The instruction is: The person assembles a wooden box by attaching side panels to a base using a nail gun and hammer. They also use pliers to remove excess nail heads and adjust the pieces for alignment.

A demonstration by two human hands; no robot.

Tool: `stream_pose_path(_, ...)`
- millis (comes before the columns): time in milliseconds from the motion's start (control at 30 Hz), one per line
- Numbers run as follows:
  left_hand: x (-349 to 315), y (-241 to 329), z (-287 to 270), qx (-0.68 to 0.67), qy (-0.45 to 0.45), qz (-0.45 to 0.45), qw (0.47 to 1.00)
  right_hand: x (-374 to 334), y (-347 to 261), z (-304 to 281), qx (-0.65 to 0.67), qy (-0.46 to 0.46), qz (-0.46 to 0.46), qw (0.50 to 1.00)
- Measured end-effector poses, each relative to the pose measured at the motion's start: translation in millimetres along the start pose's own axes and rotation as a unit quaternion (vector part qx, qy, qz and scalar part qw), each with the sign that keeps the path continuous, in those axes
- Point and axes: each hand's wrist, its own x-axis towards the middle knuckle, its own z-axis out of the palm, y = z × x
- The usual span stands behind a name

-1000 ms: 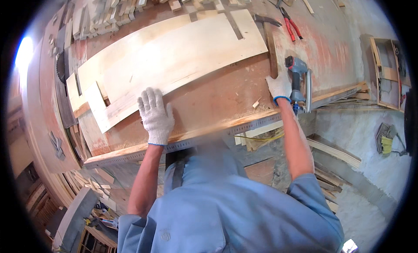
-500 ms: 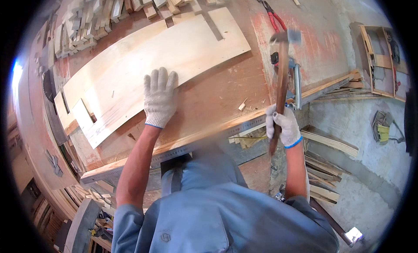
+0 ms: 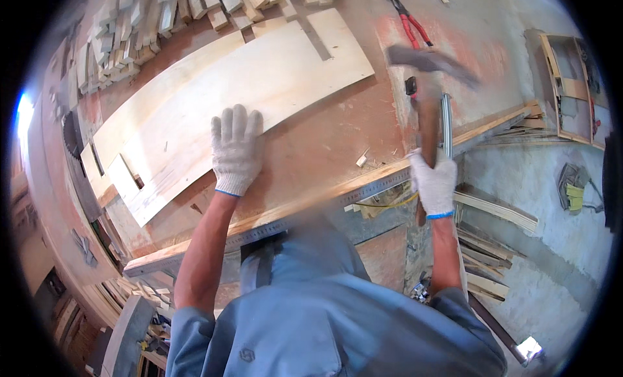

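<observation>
White knit gloves with blue cuffs cover both hands. My left hand lies flat, fingers stretched forward, across the near edge of a pale plywood panel with slots cut in its ends. My right hand is wrapped round the wooden handle of a hammer, near its lower end. The hammer's dark head, smeared by motion, is raised at the far end of the handle, over the right part of the workbench. A second panel lies partly under the first.
Many wood strips are heaped at the back left. Red-handled pliers and a metal-railed tool lie on the right. A ruler runs along the bench's front edge. An open wooden box hangs at the far right.
The hammer has turned in my right hand, its head now lying crosswise. My right hand has shifted slightly right. My left hand stays almost in place on the panel.
</observation>
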Motion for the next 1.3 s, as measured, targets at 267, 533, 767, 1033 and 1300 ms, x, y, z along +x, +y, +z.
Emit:
stream_pose_path(267, 1.6, -7.5, 12.5, 0.002, 0.011, 0.003, 1.000, 81.6, 31.5, 14.9, -0.206, -0.047, -0.009, 0.977)
stream_pose_path(533, -8.2, -8.9, 16.9, -0.032, 0.038, 0.015, 0.999, 30.4, 20.6, 50.3, -0.072, -0.097, 0.007, 0.993)
stream_pose_path(767, -49.2, -20.0, -34.1, -0.023, -0.062, -0.077, 0.995, -7.2, -7.0, 90.6, -0.095, -0.216, 0.021, 0.972)
stream_pose_path(1033, -198.3, -94.4, -83.1, 0.064, -0.038, -0.205, 0.976, -34.1, -34.7, 141.2, -0.169, -0.310, -0.071, 0.933)
stream_pose_path(1300, -235.6, -154.7, -85.8, 0.070, 0.032, -0.396, 0.915, -47.4, -58.0, 177.9, -0.317, -0.340, -0.206, 0.861)
